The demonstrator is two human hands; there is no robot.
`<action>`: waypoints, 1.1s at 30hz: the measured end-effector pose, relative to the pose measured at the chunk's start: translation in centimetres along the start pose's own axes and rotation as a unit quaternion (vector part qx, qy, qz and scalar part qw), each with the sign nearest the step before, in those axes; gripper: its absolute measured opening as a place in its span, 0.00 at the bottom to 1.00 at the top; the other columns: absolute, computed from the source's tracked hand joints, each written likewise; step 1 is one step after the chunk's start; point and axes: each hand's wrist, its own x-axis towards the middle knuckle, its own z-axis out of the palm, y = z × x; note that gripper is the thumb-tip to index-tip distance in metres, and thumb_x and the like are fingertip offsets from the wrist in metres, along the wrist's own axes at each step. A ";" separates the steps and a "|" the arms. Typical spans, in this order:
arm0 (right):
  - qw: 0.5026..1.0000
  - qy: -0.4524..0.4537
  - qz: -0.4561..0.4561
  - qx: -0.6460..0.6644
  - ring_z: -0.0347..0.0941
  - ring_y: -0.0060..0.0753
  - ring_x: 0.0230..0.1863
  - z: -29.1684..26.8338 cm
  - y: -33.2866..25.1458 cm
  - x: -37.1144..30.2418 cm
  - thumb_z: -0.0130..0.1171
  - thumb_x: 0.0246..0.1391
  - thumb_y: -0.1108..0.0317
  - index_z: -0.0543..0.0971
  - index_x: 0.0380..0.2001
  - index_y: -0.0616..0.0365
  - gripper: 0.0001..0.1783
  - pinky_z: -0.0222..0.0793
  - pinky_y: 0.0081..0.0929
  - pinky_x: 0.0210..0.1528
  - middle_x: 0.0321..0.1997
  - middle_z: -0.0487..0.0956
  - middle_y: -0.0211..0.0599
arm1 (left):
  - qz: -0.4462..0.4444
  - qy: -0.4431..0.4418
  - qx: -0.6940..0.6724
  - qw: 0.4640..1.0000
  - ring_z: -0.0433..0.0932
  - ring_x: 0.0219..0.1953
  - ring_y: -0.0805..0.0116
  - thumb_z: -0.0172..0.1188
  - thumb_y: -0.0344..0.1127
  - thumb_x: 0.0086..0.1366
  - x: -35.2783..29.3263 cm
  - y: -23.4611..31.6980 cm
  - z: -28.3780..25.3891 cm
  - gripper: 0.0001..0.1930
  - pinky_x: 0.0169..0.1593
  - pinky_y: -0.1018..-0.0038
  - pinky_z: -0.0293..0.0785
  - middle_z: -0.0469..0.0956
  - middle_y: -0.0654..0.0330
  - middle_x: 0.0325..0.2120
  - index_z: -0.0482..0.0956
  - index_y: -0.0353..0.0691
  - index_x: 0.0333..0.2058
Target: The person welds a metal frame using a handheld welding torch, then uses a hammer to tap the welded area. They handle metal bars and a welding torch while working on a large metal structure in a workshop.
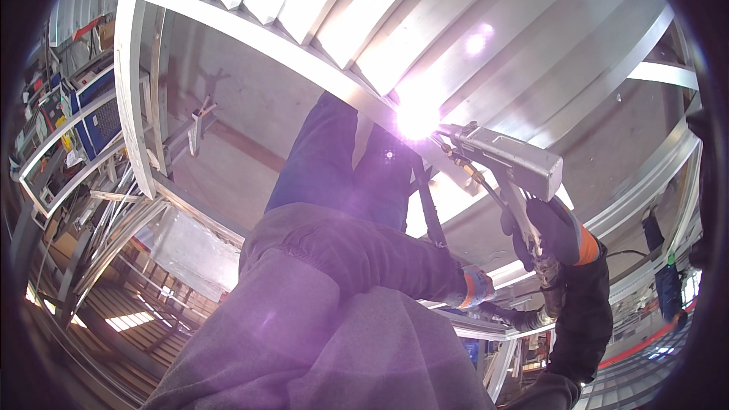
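My right hand [553,229], in a dark glove with an orange cuff, is wrapped round the handle of a welding gun [516,158]. The gun has a grey boxy body and a brass-coloured fitting beside it. A blinding white-purple arc glows at its tip, against the edge of a metal frame [304,59] carrying several slanted metal slats [364,7]. The glare hides the spot being welded. My left arm crosses my body, ending at an orange and grey cuff; my left hand [487,285] is mostly hidden there, near the gun's dark hose [524,319], its fingers not visible.
A pale metal upright [130,99] and a small metal bracket [199,123] are on the left. Beyond stand a blue crate [99,118], curved metal tubing and cluttered shelving. A slatted wooden rack [129,334] lies lower left. Another person's dark-clothed leg [668,288] appears far right.
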 end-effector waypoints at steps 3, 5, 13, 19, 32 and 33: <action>1.000 0.017 -0.009 -0.020 0.74 0.28 0.17 0.3 0.5 -0.1 0.49 0.68 0.49 0.73 0.48 0.64 0.25 0.67 0.25 0.17 0.30 0.76 0.37 | 0.005 0.008 0.020 1.000 0.82 0.29 0.52 0.65 0.37 0.56 -0.1 0.0 0.2 0.06 0.32 0.61 0.79 0.80 0.58 0.23 0.76 0.48 0.27; 0.999 0.032 -0.017 -0.026 0.73 0.27 0.16 0.4 1.0 -0.2 0.49 0.68 0.45 0.76 0.42 0.64 0.28 0.66 0.24 0.16 0.27 0.76 0.36 | 0.007 0.007 0.015 1.000 0.82 0.28 0.52 0.64 0.37 0.56 -0.2 0.1 0.2 0.06 0.32 0.61 0.79 0.80 0.59 0.23 0.76 0.49 0.26; 0.995 0.032 -0.071 0.064 0.76 0.29 0.21 -0.2 4.0 -1.7 0.48 0.70 0.58 0.66 0.61 0.63 0.24 0.72 0.25 0.20 0.39 0.79 0.43 | 0.017 0.016 -0.006 1.000 0.81 0.27 0.51 0.62 0.37 0.55 -1.8 0.1 -0.4 0.06 0.31 0.61 0.78 0.78 0.59 0.21 0.73 0.51 0.24; 0.991 0.090 -0.083 0.054 0.72 0.26 0.17 -1.0 4.3 -3.2 0.43 0.71 0.46 0.65 0.64 0.63 0.33 0.67 0.22 0.16 0.36 0.77 0.44 | 0.048 0.043 -0.007 0.998 0.81 0.28 0.52 0.62 0.37 0.56 -0.4 -0.8 3.2 0.05 0.31 0.60 0.77 0.78 0.58 0.22 0.74 0.50 0.24; 0.999 0.017 -0.014 -0.033 0.72 0.24 0.17 -1.9 0.5 -0.7 0.44 0.71 0.53 0.76 0.41 0.60 0.20 0.69 0.23 0.19 0.22 0.76 0.34 | -0.015 0.058 -0.238 0.970 0.79 0.29 0.48 0.61 0.36 0.54 -0.6 1.2 -1.2 0.05 0.33 0.60 0.76 0.78 0.54 0.25 0.75 0.48 0.23; 0.999 0.026 -0.013 -0.028 0.71 0.24 0.16 -1.9 0.4 -0.6 0.44 0.71 0.53 0.76 0.40 0.60 0.21 0.68 0.23 0.19 0.21 0.75 0.34 | -0.001 0.067 -0.220 0.973 0.79 0.28 0.48 0.61 0.36 0.55 -0.7 1.1 -1.3 0.05 0.33 0.60 0.76 0.78 0.54 0.25 0.75 0.48 0.23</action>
